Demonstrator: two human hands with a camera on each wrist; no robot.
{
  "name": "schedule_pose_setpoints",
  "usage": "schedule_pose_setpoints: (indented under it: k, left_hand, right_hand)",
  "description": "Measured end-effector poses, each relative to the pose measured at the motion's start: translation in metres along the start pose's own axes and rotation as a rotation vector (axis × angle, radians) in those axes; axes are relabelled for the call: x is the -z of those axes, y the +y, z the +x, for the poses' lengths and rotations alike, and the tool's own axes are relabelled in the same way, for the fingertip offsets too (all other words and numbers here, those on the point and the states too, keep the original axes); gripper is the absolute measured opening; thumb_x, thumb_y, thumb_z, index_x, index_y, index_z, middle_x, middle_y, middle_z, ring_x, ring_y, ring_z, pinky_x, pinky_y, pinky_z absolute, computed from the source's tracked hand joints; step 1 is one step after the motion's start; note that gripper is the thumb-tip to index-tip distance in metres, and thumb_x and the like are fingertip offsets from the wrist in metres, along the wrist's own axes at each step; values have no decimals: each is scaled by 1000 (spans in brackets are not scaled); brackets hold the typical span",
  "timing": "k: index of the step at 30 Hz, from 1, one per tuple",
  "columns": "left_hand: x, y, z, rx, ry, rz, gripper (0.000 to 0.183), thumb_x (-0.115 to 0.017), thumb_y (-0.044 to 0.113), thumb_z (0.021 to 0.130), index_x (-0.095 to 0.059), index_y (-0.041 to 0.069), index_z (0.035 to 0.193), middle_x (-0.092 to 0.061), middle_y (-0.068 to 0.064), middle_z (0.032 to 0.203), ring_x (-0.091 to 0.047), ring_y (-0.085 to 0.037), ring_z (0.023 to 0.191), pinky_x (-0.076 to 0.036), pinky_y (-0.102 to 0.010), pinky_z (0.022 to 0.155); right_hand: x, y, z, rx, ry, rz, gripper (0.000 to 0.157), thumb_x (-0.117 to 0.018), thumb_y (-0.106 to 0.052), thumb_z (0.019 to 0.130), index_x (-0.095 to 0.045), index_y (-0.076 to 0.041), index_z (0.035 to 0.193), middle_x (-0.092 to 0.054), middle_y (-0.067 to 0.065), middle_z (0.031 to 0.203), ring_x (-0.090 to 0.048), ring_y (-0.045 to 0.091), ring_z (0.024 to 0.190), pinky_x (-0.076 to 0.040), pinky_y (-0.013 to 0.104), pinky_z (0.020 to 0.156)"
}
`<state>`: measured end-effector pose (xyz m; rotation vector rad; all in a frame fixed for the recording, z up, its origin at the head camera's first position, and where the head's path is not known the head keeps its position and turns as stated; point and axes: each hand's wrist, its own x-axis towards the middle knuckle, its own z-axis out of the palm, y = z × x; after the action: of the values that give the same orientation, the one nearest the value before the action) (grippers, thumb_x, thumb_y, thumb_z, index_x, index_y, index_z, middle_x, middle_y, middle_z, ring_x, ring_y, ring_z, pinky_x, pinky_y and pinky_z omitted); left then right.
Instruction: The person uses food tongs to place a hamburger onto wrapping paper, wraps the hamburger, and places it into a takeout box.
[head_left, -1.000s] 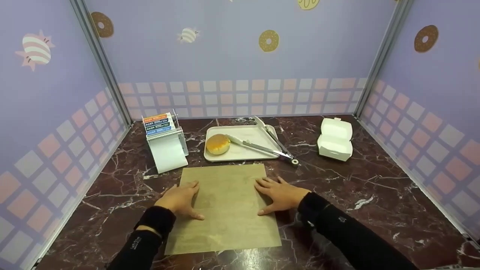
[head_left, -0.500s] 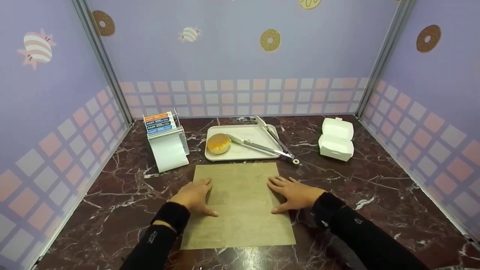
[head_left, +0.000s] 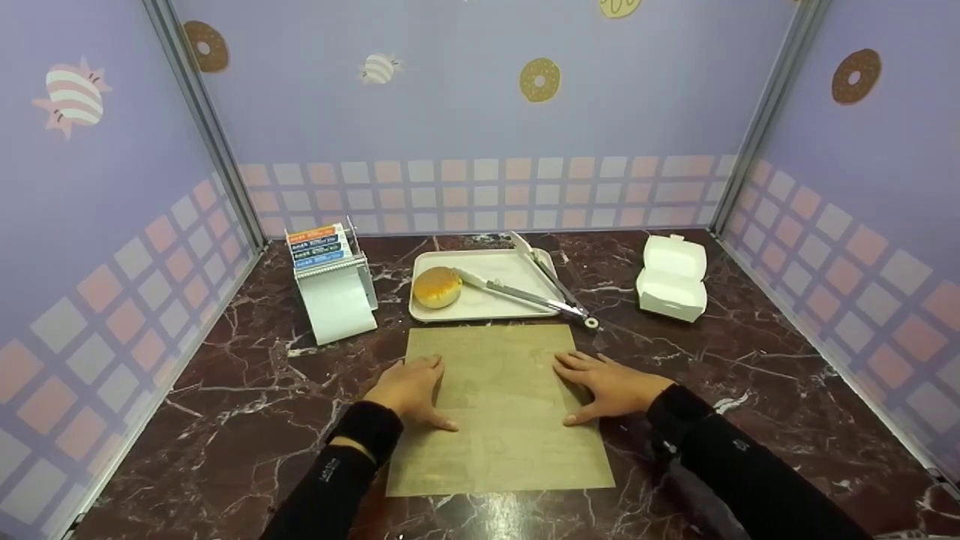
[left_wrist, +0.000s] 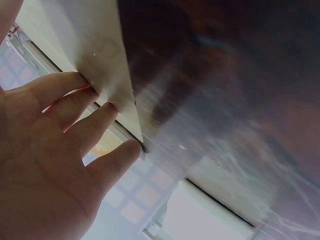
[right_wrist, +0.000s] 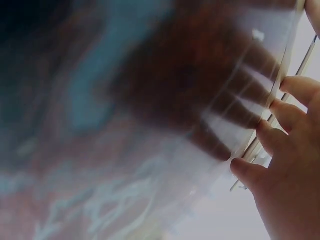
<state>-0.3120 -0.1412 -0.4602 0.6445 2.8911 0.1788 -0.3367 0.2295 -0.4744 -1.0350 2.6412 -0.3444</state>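
A square sheet of tan paper (head_left: 506, 420) lies flat on the dark marbled table in the head view. My left hand (head_left: 411, 390) rests on its left side with the fingers spread. On the right edge rests my right hand (head_left: 611, 386), fingers extended and thumb apart. In the left wrist view, the fingertips of the left hand (left_wrist: 65, 135) touch the paper (left_wrist: 102, 55) near its edge. The right wrist view has the right hand (right_wrist: 287, 145) with its fingertips down at the paper's margin.
Behind the paper, a white tray (head_left: 510, 311) carries a round bun (head_left: 438, 288) and metal tongs (head_left: 525, 294) whose end juts past the rim. A label dispenser (head_left: 334, 292) stands to the left. An open white takeout box (head_left: 673, 281) sits at the right.
The paper has slid to the right across the table, with both hands moving along on it. Tray, bun, tongs, dispenser and box have stayed in place.
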Motion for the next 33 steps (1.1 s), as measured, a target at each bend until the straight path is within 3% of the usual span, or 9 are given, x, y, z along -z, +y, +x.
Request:
schedule_pose_setpoints:
  k: [9, 20, 28, 30, 33]
  left_hand:
    - [2, 10, 3, 12, -1, 3, 112, -91, 60, 76, -47, -5, 156, -42, -22, 166, -40, -40, 153, -33, -57, 124]
    - [3, 4, 3, -1, -3, -5, 115, -90, 61, 76, -45, -5, 157, -41, -22, 166, -38, -40, 154, -33, -55, 125]
    - [6, 4, 4, -2, -40, 15, 111, -87, 63, 79, -45, -4, 158, -42, -20, 166, -40, -38, 154, -35, -56, 123]
    - [9, 3, 4, 10, -22, 2, 100, -89, 60, 78, -57, -3, 148, -54, -18, 157, -53, -39, 143, -43, -54, 117]
    - [16, -3, 13, 32, 28, -41, 61, -92, 52, 79, -74, 4, 113, -74, -13, 121, -70, -36, 110, -55, -53, 99]
  right_hand:
    - [1, 5, -5, 5, 8, 12, 102, -77, -57, 93, -34, 3, 163, -22, 26, 173, -17, 51, 159, -14, 71, 125]
    - [4, 4, -2, 2, 8, 1, 103, -78, -58, 92, -35, 3, 163, -22, 25, 173, -17, 50, 159, -14, 71, 125]
    - [4, 2, -2, -23, -17, 7, 102, -78, -57, 93, -33, 1, 164, -22, 24, 174, -16, 47, 161, -14, 72, 125]
    - [3, 1, -1, -22, -19, 6, 102, -78, -57, 93, -34, 1, 164, -22, 24, 174, -17, 47, 161, -14, 72, 125]
    - [3, 1, -1, -22, -17, 7, 101, -78, -56, 92, -35, 2, 163, -22, 24, 174, -17, 47, 161, -14, 71, 125]
